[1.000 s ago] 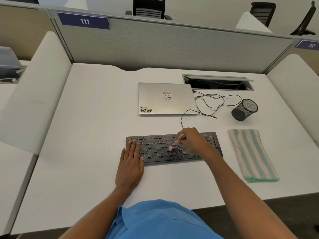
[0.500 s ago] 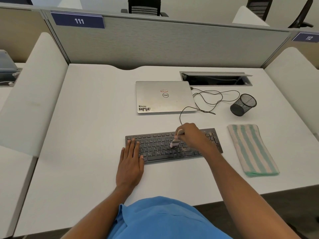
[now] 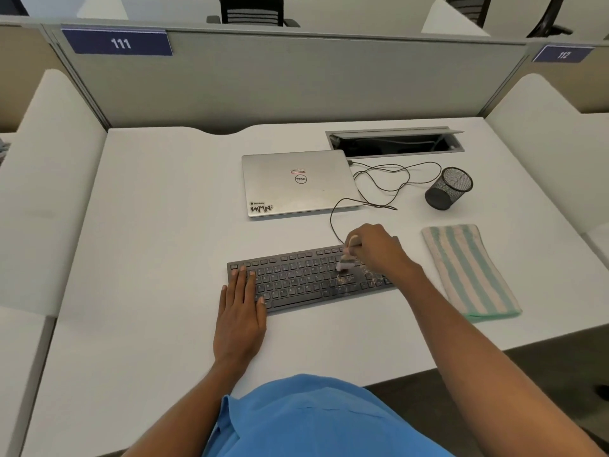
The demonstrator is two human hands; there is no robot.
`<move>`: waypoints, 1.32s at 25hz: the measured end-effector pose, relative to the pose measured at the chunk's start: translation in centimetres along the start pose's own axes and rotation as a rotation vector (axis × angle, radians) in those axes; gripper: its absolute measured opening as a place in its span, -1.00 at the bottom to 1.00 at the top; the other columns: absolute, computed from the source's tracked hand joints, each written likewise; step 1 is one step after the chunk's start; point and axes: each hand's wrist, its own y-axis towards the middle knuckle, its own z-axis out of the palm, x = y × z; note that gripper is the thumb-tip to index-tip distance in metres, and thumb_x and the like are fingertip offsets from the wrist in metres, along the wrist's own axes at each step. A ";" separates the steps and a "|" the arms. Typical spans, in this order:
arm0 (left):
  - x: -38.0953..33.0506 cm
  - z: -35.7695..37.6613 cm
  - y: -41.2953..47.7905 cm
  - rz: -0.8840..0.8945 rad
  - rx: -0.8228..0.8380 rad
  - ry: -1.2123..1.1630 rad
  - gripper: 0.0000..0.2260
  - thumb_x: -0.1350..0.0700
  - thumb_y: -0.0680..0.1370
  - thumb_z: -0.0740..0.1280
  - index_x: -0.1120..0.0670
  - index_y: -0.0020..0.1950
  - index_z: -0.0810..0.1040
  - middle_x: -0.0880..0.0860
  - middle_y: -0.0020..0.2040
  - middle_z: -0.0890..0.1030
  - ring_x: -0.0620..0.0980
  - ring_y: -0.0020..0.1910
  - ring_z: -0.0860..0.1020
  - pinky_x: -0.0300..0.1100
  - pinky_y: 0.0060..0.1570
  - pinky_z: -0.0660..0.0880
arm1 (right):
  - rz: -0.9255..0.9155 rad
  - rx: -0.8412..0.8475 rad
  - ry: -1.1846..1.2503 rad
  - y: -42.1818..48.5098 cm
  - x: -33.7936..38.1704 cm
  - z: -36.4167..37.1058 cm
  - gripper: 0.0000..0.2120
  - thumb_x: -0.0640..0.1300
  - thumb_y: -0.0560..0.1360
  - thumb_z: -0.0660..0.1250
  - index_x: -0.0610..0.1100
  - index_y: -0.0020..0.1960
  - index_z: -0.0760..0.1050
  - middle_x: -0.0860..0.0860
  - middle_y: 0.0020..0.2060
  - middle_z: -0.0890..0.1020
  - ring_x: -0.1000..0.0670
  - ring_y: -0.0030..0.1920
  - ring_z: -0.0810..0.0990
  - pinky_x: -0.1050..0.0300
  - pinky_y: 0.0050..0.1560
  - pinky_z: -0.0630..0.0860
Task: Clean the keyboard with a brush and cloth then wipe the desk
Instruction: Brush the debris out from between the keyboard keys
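At the far left, a blue plate reading 111 [image 3: 117,42] sits on the grey partition [image 3: 296,80] behind the white desk [image 3: 148,258]. The person's left hand [image 3: 240,311] lies flat, fingers straight and close together. Its palm rests on the desk and its fingertips rest on the left end of the dark keyboard [image 3: 296,282]. The keyboard lies near the front edge, roughly in the middle of the desk, angled a little so that its right end sits farther away.

Behind it, apart from it, lies a closed silver laptop [image 3: 298,183] with stickers on the lid. Toward the right part of the keyboard, a small brush [image 3: 346,262] stands tilted with its pale bristles down on the keys. Light specks of dust show on the keys just beside it. The right hand [image 3: 375,249] has its fingers curled round the brush handle and covers the keyboard's far right end.

A thin black cable [image 3: 379,186] loops from the laptop's right side across the desk. Farther back there is an open cable hatch [image 3: 395,143]. A black mesh cup [image 3: 448,189] lies on its side to the right of the loops. Nearer, a folded striped cloth [image 3: 468,272] lies flat on the desk, just right of the keyboard, and neither hand touches it. A plate marked 112 [image 3: 563,54] is at the far right.
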 end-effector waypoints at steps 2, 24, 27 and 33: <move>0.0 0.0 0.0 -0.001 0.001 0.001 -0.44 0.01 0.71 0.04 0.11 0.71 0.16 0.04 0.73 0.11 -0.03 0.72 -0.03 0.09 0.68 0.03 | -0.042 0.039 0.013 0.0 0.9 1.0 -0.86 -0.27 0.56 0.35 -0.18 -0.11 0.68 -0.01 -0.26 0.64 0.08 -0.31 0.58 0.33 -0.42 0.32; -0.3 -0.1 -0.1 -0.005 0.000 0.014 -0.44 0.00 0.72 0.01 0.11 0.72 0.12 0.02 0.74 0.09 -0.06 0.72 -0.08 0.09 0.68 0.03 | 0.024 -0.024 0.032 -0.9 -0.8 0.5 -0.86 -0.21 0.58 0.35 -0.07 -0.13 0.61 0.01 -0.22 0.62 0.06 -0.25 0.55 0.28 -0.35 0.38; -0.2 -0.1 -0.1 -0.006 -0.002 0.002 -0.45 0.00 0.72 0.01 0.11 0.72 0.14 0.02 0.74 0.09 -0.06 0.72 -0.07 0.09 0.68 0.03 | -0.033 -0.019 0.063 -1.0 0.4 1.3 -0.84 -0.25 0.55 0.40 -0.14 -0.20 0.65 0.00 -0.32 0.65 0.04 -0.29 0.61 0.30 -0.38 0.41; -0.2 -0.1 -0.1 -0.004 0.002 0.013 -0.45 0.00 0.72 0.02 0.11 0.72 0.15 0.03 0.74 0.09 -0.05 0.72 -0.07 0.09 0.68 0.03 | 0.123 -0.003 0.209 -0.7 0.8 1.3 -0.80 -0.46 0.55 0.25 -0.33 -0.18 0.58 -0.10 -0.39 0.54 0.01 -0.38 0.60 0.11 -0.22 0.70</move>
